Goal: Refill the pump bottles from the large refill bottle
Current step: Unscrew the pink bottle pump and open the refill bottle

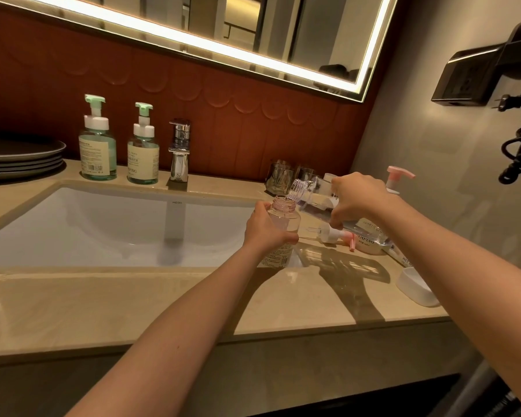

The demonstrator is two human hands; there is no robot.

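My left hand (265, 228) grips a clear pink-tinted pump bottle (285, 218) with its pump off, standing at the sink's right edge. My right hand (357, 200) holds the large clear refill bottle (313, 198) tipped to the left, its threaded mouth right over the pink bottle's open neck. A loose pink-and-white pump head (336, 234) lies on the counter behind the hands. Another pink pump bottle (396, 179) stands farther right, mostly hidden by my right hand. Two green pump bottles (98, 145) (143, 149) stand at the back left of the sink.
A chrome faucet (179, 152) rises behind the white sink (103, 224). Dark plates (21, 155) are stacked at far left. Glass tumblers (278, 176) sit by the wall. A white cap (415, 285) lies near the counter's right edge. A wall hair dryer (494, 73) hangs at the right.
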